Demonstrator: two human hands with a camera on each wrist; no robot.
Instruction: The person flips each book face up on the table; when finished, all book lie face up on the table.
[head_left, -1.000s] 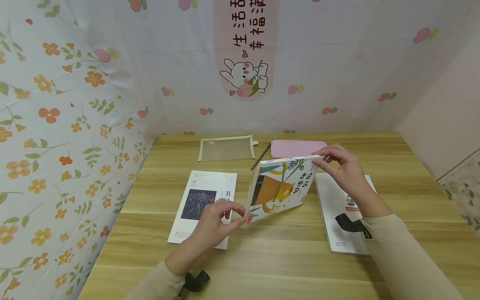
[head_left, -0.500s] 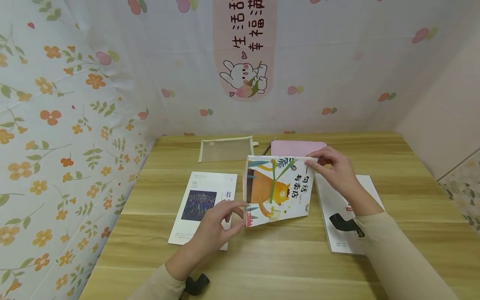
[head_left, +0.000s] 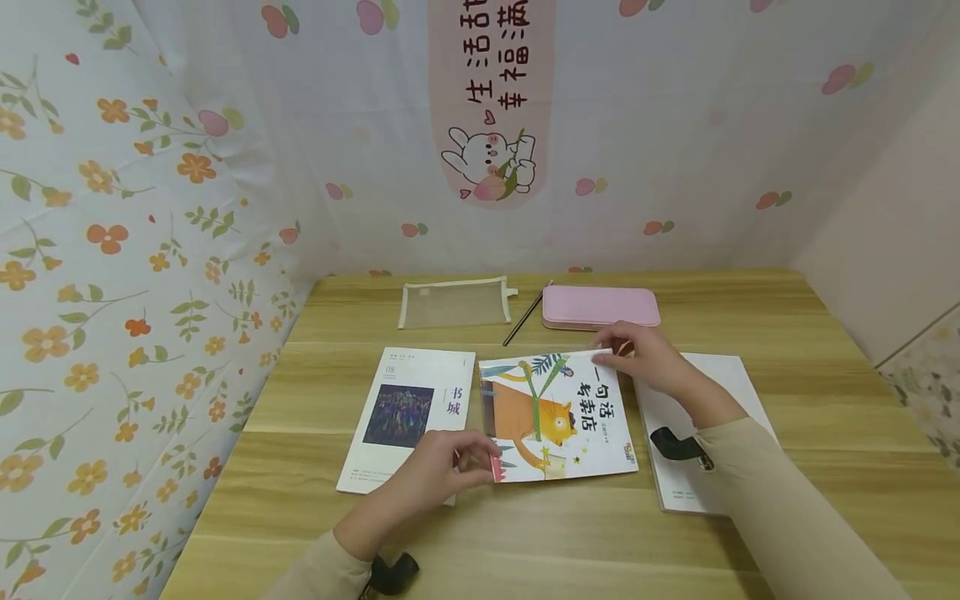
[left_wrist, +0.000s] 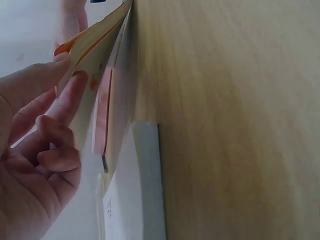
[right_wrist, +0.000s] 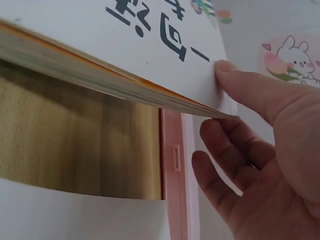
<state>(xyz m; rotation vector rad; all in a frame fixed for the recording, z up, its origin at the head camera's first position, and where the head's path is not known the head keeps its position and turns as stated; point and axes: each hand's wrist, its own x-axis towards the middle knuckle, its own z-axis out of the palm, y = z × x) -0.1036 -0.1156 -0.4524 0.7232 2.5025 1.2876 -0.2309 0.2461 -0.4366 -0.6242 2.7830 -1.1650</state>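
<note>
Illustrated paperback (head_left: 558,417), pinched at opposite corners between thumb and fingers of left hand (head_left: 446,465) and right hand (head_left: 641,357). Held above wooden table (head_left: 555,537), between magazine (head_left: 400,412) and white book (head_left: 678,483).

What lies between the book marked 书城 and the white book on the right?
The head view shows the orange-animal paperback there, its near left corner pinched by the left hand and its far right corner by the right hand.

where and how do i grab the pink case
Probably pinch the pink case across its right end, coming from the right: it lies flat with fairly thick sides, a dark stick lies by its left end, and the right hand is near its front edge.
</note>
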